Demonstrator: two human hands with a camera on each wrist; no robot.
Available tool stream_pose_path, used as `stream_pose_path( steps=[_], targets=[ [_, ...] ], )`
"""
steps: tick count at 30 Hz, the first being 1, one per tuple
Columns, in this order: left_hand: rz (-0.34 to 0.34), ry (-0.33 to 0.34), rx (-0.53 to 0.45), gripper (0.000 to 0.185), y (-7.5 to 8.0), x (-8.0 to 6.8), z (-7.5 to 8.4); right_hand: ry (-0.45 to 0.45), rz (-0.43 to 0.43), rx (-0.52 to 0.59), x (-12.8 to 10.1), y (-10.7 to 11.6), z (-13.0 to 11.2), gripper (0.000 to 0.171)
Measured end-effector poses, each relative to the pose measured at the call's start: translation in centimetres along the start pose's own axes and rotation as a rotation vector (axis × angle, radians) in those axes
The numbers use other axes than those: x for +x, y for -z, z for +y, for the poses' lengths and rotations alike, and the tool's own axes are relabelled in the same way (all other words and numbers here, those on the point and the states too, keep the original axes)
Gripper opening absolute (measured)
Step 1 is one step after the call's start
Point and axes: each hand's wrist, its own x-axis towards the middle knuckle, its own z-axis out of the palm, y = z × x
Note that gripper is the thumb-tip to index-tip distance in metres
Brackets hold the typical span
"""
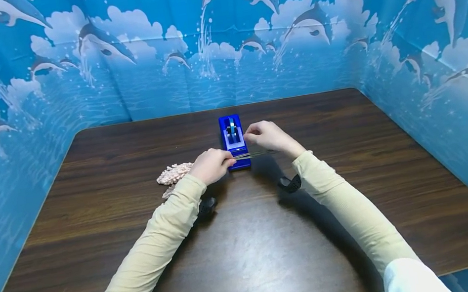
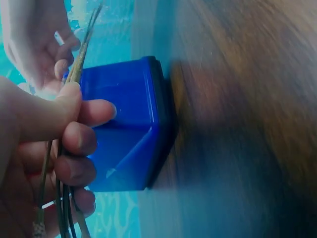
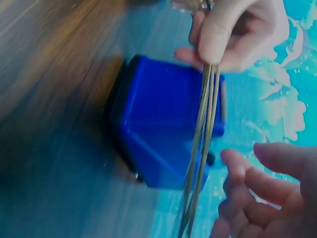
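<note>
While the left hand pinches a bundle of thin stems between thumb and curled fingers, the stems cross above the near end of the blue tape dispenser. Pale pink blossoms show left of the dispenser; right hand just right of it, fingers loosely bent, thumb apart, nothing seen in its grasp.

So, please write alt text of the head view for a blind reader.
A person's left hand grips thin stems across a blue tape dispenser on a brown table; the right hand hovers beside it. Pale pink clusters show at left.
</note>
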Motion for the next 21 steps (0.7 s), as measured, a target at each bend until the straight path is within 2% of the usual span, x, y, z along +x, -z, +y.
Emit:
stream_pose_path(
  steps=[3,7,12,21],
  targets=[
    [0.005,0.006,0.009,0.019,0.0,0.0,0.2,-0.035,-0.011,-0.010,0.3,-0.6,-0.6,0.030],
    [-0.021,0.024,0.009,0.019,-0.1,0.0,0.6,-0.078,-0.030,0.010,0.6,-1.2,-1.0,0.037],
    [-0.022,0.063,-0.003,0.017,-0.1,-0.1,0.9,-0.132,-0.026,0.059,0.8,-1.7,-1.2,0.022],
    [0.014,0.124,-0.031,0.018,-0.3,0.1,0.8,-0.213,0.023,0.116,1.2,-2.2,-1.4,0.021]
  ],
)
